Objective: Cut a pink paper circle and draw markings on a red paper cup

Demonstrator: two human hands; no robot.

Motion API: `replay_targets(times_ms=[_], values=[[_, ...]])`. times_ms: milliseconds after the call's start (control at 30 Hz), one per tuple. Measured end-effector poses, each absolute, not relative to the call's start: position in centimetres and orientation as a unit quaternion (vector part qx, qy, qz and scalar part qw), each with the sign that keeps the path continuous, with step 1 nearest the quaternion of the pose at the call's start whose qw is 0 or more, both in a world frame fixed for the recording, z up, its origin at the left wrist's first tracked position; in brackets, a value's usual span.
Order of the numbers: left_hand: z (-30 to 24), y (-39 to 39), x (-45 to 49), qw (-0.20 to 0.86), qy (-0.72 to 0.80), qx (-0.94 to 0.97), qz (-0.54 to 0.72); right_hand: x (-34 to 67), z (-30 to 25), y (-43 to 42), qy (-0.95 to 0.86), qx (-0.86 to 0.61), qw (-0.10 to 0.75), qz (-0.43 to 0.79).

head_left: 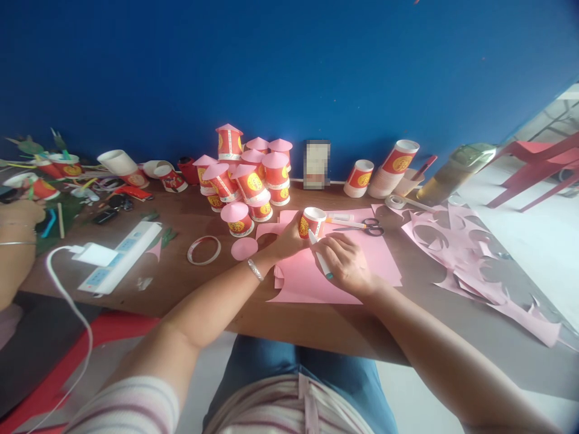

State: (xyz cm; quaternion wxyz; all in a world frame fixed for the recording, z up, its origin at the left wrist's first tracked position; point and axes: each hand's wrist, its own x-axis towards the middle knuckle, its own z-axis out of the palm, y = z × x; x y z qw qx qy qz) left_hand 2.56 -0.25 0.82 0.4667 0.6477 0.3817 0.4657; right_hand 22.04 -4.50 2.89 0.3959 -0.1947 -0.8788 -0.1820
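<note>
My left hand (286,240) is closed round a small red and white paper cup (312,222), which stands upside down on a pink paper sheet (384,256). My right hand (346,260) grips a white pen (322,259) with its tip against the cup's base. A cut pink paper circle (244,248) lies just left of my left hand. Behind it stands a cluster of red cups topped with pink paper lids (246,175).
Scissors (368,226) lie beyond the cup. A tape ring (204,249) and a white power strip (121,256) are to the left. Pink paper offcuts (470,259) spread right. Stacked cups (393,167) lean by the blue wall. Another person's arm (15,241) is at far left.
</note>
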Motion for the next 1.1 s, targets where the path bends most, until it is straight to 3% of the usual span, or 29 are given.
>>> replay_targets(times_ms=[267, 900, 1100], values=[[1.0, -0.4, 2.5, 0.463, 0.403, 0.645, 0.454, 22.0, 2.8, -4.5, -0.878, -0.201, 0.392, -0.189], [0.8, 0.2, 1.8, 0.599, 0.317, 0.565, 0.471, 22.4, 2.4, -4.5, -0.873, -0.192, 0.413, -0.174], [1.2, 0.0, 1.9, 0.618, 0.329, 0.543, 0.464, 22.9, 1.6, -3.5, -0.846, -0.277, 0.431, -0.146]])
